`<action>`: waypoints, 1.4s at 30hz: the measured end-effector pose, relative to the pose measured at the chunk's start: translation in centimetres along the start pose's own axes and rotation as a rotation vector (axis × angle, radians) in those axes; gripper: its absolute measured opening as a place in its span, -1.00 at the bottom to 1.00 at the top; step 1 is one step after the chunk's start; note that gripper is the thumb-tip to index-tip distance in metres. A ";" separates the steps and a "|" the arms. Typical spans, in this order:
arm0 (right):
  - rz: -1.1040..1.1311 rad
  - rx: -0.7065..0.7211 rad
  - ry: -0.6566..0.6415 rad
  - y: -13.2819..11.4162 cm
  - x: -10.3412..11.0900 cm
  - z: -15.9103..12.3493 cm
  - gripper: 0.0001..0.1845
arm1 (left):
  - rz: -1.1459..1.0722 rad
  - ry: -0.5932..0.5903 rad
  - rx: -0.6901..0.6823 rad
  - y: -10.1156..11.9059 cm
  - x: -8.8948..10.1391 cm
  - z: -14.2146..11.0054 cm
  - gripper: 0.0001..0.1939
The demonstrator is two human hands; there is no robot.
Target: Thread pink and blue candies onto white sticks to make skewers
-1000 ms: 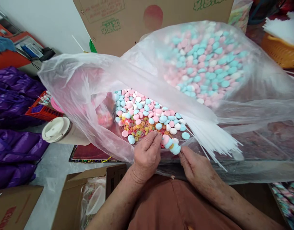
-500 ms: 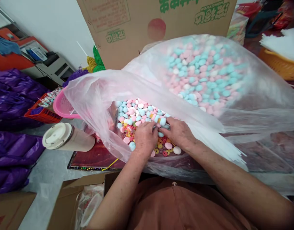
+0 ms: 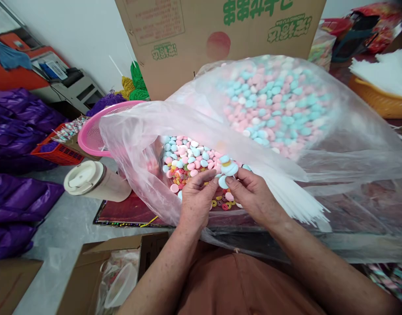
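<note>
Pale blue marshmallows with a yellow ring between them form a short row point(image 3: 228, 165) between my two hands; any stick through it is hidden. My right hand point(image 3: 256, 192) pinches the row from the right, thumb in front. From the left, my left hand point(image 3: 198, 192) has its thumb and fingers closed at a blue marshmallow point(image 3: 223, 182) at the row's lower end. Beneath lie loose pink, white and blue marshmallows point(image 3: 183, 151) and small red and yellow gummy rings point(image 3: 179, 176), in the mouth of a clear plastic bag point(image 3: 131, 131).
More marshmallows point(image 3: 269, 100) fill the bag behind. Thin white strips point(image 3: 295, 197) lie right of my hands. A lidded cup point(image 3: 105, 181) and a pink basket point(image 3: 89, 135) stand left. A large cardboard box point(image 3: 187, 57) rises behind; an open carton point(image 3: 85, 271) sits below the table edge.
My hands have lifted slightly and turned, so the blue marshmallows and yellow ring show more fully. My left hand's fingers have drawn back a little. The view has shifted slightly.
</note>
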State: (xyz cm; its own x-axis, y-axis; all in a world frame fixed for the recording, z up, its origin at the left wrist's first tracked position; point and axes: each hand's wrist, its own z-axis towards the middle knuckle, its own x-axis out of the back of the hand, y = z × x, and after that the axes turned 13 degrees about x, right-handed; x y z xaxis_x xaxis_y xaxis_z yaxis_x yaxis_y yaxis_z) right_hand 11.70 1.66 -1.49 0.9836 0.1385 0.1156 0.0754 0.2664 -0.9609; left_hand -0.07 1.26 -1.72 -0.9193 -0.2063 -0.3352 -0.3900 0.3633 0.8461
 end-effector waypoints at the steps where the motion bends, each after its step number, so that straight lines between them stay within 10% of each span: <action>1: 0.012 0.001 0.031 0.2 -0.3 -0.1 -0.77 | -0.014 -0.022 0.016 0.1 -0.1 -0.4 -0.73; 8: 0.111 -0.098 -0.019 0.4 0.6 -0.6 -0.75 | 0.014 -0.096 0.051 -0.5 0.6 -0.4 -0.62; 14: -0.532 -0.003 -0.271 -1.1 5.0 -4.2 -0.68 | 0.067 0.116 -0.007 -1.2 1.7 1.0 -0.64; 22: -0.904 0.067 -0.355 0.0 4.7 -5.6 -0.71 | 0.566 0.217 -0.260 -2.1 2.4 0.9 -0.69; 42: -0.955 0.072 -0.418 -1.1 5.6 -5.7 -0.75 | 0.562 0.244 -0.169 -2.3 2.1 0.6 -0.69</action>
State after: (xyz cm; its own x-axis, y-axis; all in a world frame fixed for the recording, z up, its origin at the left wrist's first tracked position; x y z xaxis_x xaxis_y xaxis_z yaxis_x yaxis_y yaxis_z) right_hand 18.03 -3.35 -1.21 0.3838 0.1560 0.9101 0.7682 0.4931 -0.4084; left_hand -1.18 0.51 -4.60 -0.9350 -0.2341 0.2664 0.1807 0.3320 0.9258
